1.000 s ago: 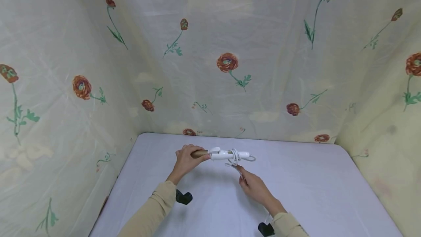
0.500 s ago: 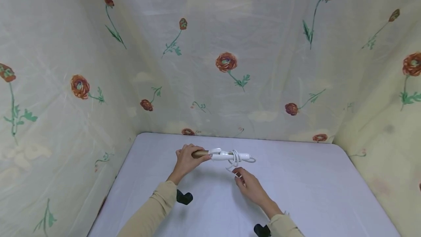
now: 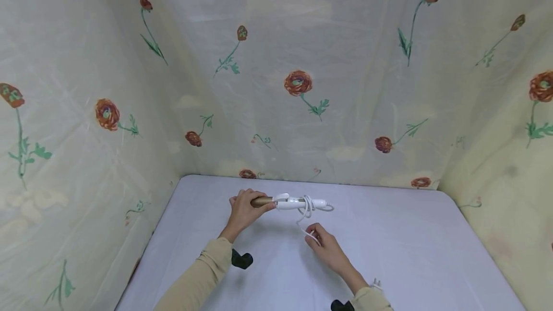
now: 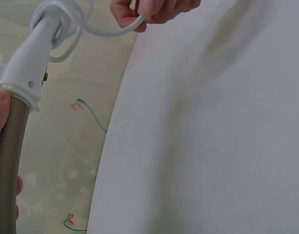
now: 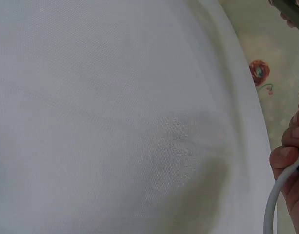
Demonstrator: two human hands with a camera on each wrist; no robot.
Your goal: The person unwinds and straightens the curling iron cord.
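A curling iron (image 3: 285, 205) with a white handle and brownish-gold barrel (image 4: 10, 146) is held above the table, lying sideways in the head view. My left hand (image 3: 244, 212) grips it by the barrel, thumb near the handle. A white cord (image 4: 110, 33) loops several times around the handle's right end. From those loops a strand runs down to my right hand (image 3: 329, 251), which pinches it between thumb and fingers. The cord's plug (image 3: 377, 282) shows beside the right sleeve. Only part of the right hand appears at the edge of the right wrist view.
A white-covered table (image 3: 414, 244) with rounded corners lies beneath both hands. Flower-printed curtains (image 3: 298, 128) stand around its back and sides. Dark heart-shaped pieces (image 3: 242, 259) are at both wrists.
My right hand has drawn the cord down and away from the handle, so a longer loose strand hangs between them. The left hand and curling iron have stayed nearly still.
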